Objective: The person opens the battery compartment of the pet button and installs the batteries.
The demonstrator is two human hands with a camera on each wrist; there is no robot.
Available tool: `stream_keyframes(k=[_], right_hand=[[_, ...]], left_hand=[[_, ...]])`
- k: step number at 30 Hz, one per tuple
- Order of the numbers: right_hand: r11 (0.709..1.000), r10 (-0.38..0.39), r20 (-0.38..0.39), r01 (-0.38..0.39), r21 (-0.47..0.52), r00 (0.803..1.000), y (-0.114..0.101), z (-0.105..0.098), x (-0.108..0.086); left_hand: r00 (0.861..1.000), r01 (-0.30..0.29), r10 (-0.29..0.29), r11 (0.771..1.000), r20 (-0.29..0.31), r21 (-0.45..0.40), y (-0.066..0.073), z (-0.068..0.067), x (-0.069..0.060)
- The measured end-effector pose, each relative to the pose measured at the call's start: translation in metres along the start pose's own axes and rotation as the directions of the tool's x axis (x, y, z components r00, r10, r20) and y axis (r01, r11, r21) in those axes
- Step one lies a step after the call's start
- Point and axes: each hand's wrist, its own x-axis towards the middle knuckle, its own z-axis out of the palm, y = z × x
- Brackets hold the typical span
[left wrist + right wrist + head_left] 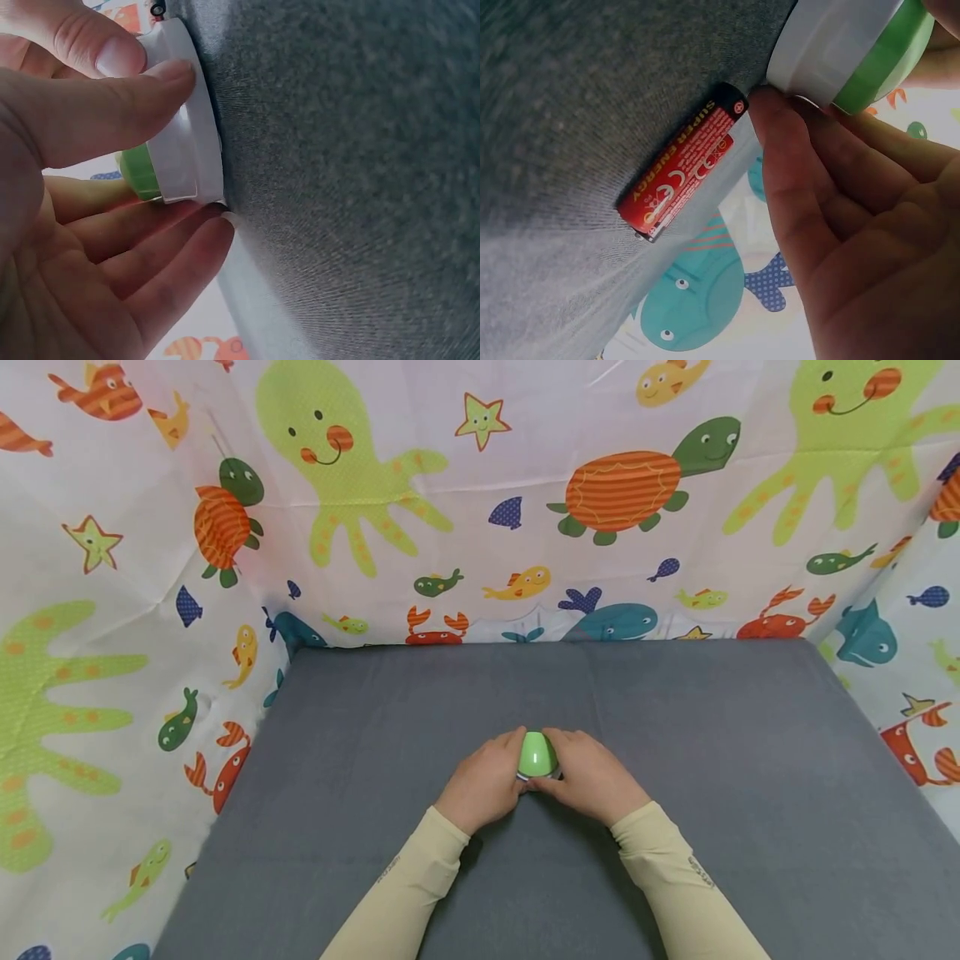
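Note:
A rounded device with a green dome [537, 755] and a white base [187, 120] is held between both hands near the middle of the grey table. My left hand [486, 783] grips its left side, with the thumb pressed on the white base and the other fingers around the far side. From the right, my right hand [591, 777] holds the same device [832, 49], its fingertips at the base edge. In the right wrist view, a red and black battery [682, 163] lies on the cloth beside the right fingers; the head view does not show it.
Grey cloth [360, 727] covers the table. A white curtain [480, 543] printed with sea animals stands along its back, left and right edges.

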Motion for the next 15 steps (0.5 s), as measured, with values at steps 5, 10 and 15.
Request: stream_keyframes(k=[5,10,15], right_hand=[[0.998,0.018,-0.013,-0.018,0.06,1.0,-0.001,-0.003,-0.001],[0.99,0.026,-0.036,-0.021,0.14,0.999,-0.003,-0.007,-0.001],[0.982,0.032,-0.063,-0.019,0.185,0.998,-0.005,-0.011,-0.001]], left_hand=[[0.999,0.024,-0.025,1.0,-0.031,-0.02,0.002,-0.002,-0.001],[0.997,0.069,-0.07,0.996,-0.027,-0.051,0.004,-0.005,0.0],[0.995,0.097,-0.099,0.991,-0.026,-0.091,0.006,-0.007,0.001]])
